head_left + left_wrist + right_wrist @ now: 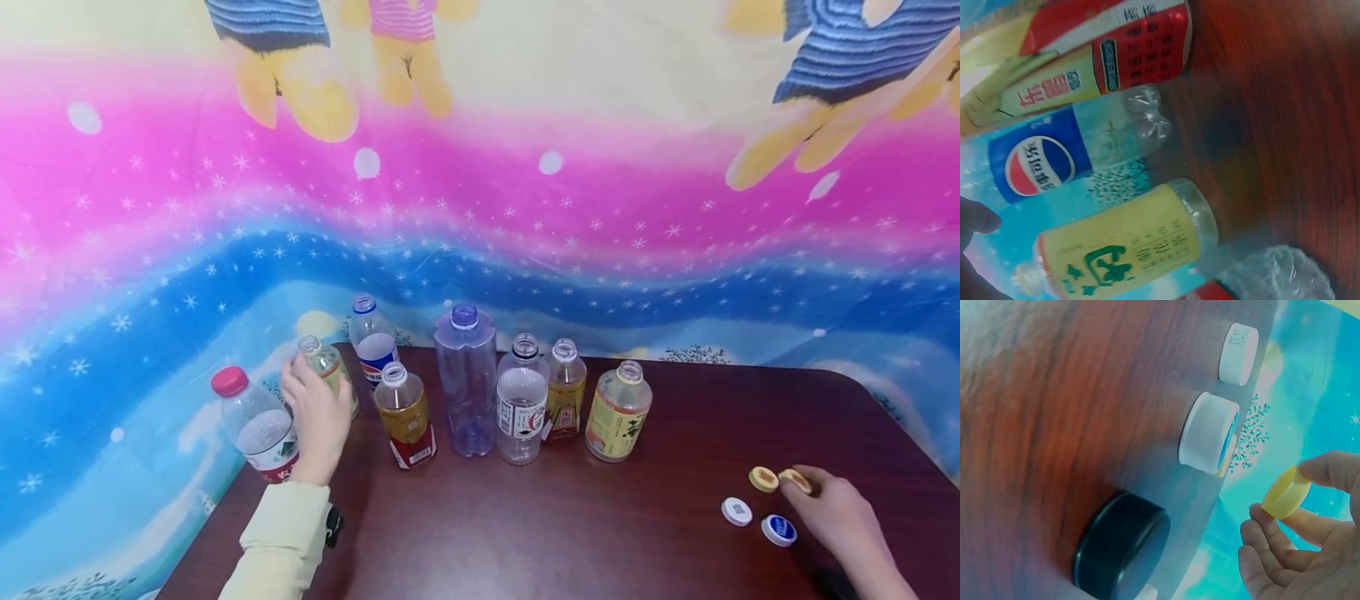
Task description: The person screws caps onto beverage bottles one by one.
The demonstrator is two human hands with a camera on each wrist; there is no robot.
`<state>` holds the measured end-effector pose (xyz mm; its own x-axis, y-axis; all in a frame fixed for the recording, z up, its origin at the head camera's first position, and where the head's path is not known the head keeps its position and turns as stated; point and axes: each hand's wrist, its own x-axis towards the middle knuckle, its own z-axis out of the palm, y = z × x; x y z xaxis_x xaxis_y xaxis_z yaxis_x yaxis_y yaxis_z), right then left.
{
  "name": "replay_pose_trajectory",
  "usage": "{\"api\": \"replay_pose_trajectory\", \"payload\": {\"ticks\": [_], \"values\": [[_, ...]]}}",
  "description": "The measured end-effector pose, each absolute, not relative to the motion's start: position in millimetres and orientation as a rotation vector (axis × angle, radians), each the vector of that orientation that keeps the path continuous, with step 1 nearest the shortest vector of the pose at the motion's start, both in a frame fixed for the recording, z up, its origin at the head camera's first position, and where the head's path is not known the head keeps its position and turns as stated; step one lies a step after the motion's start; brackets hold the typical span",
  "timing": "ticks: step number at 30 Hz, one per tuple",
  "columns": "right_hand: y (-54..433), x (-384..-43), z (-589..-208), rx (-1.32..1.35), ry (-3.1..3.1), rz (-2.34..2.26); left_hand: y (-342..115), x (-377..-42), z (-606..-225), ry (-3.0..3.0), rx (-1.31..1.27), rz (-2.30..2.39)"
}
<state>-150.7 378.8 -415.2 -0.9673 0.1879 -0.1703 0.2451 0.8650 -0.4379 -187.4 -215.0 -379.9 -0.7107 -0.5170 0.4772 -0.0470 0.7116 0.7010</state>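
My right hand (843, 512) pinches a yellow bottle cap (1286, 492) between thumb and fingers, above the right part of the table. Close by lie another yellow cap (763, 479), a white cap (737, 512) and a blue-topped white cap (779, 530). At the far left, my left hand (318, 412) is beside a small capless bottle with a yellow label (1122, 247), partly covering it in the head view. Only the thumb (979, 222) and part of a finger show in the left wrist view, near the bottle's neck. Left of that hand stands a red-capped bottle (258, 429).
Several capless bottles stand in a loose row: a Pepsi bottle (373, 346), a tall purple bottle (467, 383), a clear one (522, 408) and a yellow-labelled one (618, 412). A black cap (1122, 544) lies near the right hand. A patterned cloth (525, 217) hangs behind the table.
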Motion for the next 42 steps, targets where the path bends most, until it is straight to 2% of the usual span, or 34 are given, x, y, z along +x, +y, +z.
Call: {"api": "replay_pose_trajectory", "payload": {"ticks": [7,12,30,42], "values": [[377.0,-152.9,-414.1,0.301,2.904,-0.707,-225.5,-204.3,-385.3,-2.266,0.672,-0.981],[375.0,-152.8,-411.7,0.296,2.921,-0.706,-229.1,-209.5,-389.0,-2.291,0.744,-0.992],[362.9,-152.6,-407.2,0.276,2.937,-0.72,-221.3,-210.7,-399.0,-2.252,0.684,-1.093],[347.8,-151.7,-405.4,0.228,3.011,-0.727,-208.2,-183.2,-401.0,-2.286,0.603,-1.054]]}}
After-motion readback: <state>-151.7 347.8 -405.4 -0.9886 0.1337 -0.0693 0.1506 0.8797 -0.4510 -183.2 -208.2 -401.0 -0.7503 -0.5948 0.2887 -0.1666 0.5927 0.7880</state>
